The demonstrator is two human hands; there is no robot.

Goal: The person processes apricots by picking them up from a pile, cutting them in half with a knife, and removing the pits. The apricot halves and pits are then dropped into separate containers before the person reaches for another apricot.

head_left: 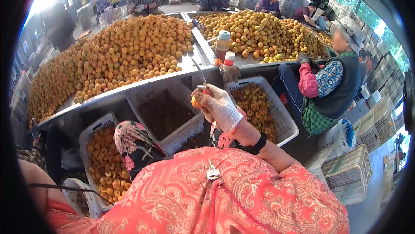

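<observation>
Gripping knife (199,72) in R hand (216,106), white-gloved, fingers curled & clamped round red handle, curved blade sticking up w/ tip leaning toward person's L. Holding fruit (196,101) too, small & orange, at L side of same hand, below blade. Can't tell exactly which fingers press on it. Reaching w/ R forearm (250,136) from lower R, up & fwd, elbow bent, wrist near level w/ table rim. Wearing black band (259,144) just behind glove cuff. Can't tell L hand's grip, out of view.

Hovering above mid crate (192,136) & near R crate (290,131), latter holding orange halves; more halves in L crate (85,158). Just beyond: table (203,61) w/ big piles of whole fruit either side of divider. Near divider's front end: bottle (222,43), upright, & red-and-white jar (229,59), w/ dark glove (231,73) draped over rim beside. Seated at R: co-worker (341,78), in dark vest. Hanging on red apron (194,199): key (213,174).
</observation>
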